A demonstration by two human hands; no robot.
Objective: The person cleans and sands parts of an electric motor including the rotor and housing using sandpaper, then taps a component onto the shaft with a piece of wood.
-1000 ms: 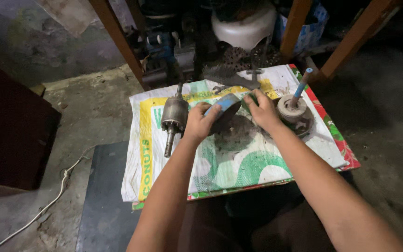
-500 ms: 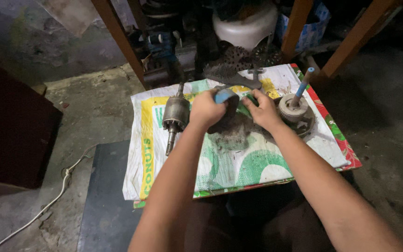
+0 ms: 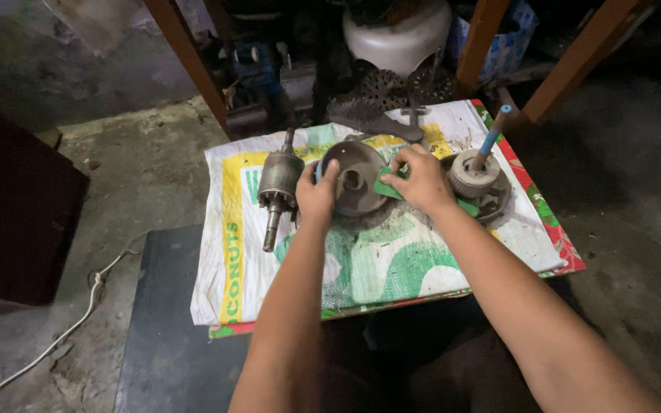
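A green pad [image 3: 386, 183] rests against a grey-brown metal housing [image 3: 355, 177] on a white, yellow and green sack [image 3: 376, 260].

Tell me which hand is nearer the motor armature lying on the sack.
Left. The left hand grips the round metal cover right beside the armature, almost touching it. The right hand is on the cover's far side, holding a green pad, well apart from the armature.

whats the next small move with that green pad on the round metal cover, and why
Probably rub the green pad across the face of the round metal cover. The left hand steadies the cover's edge, tilted up on the woven sack, while the right hand presses the pad against it, and the face looks dull and grimy.
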